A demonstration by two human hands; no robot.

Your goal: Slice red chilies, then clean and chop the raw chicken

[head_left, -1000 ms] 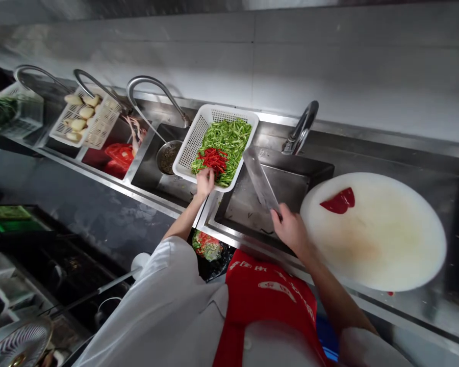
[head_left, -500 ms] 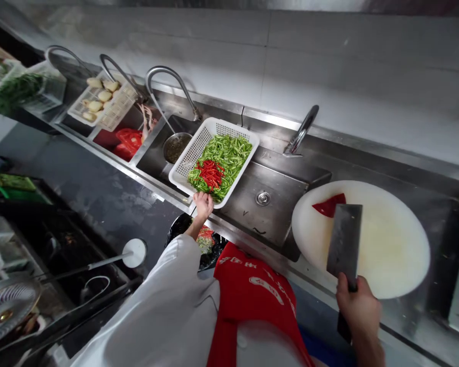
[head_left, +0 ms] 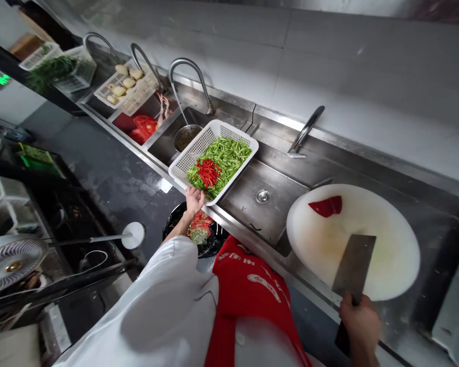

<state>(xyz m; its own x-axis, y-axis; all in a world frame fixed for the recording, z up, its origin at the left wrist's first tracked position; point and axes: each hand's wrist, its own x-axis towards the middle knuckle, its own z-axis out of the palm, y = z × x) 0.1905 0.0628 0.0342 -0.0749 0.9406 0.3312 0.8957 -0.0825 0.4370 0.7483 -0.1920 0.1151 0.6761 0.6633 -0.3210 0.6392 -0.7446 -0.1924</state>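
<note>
Left hand (head_left: 195, 199) curled at rim of basket (head_left: 194, 156), grip unclear. Right hand (head_left: 361, 318), right of basket, grips cleaver (head_left: 355, 262): likely heavy, rigid. Basket likely light, stiff; lift by opposite rims.

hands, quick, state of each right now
Left hand: fingers curled at the white basket's near rim; whether it grips cannot be told.
Right hand: closed, holding the cleaver by its handle.

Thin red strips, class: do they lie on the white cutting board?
No, the thin red strips lie on green strips in the white basket.
</note>
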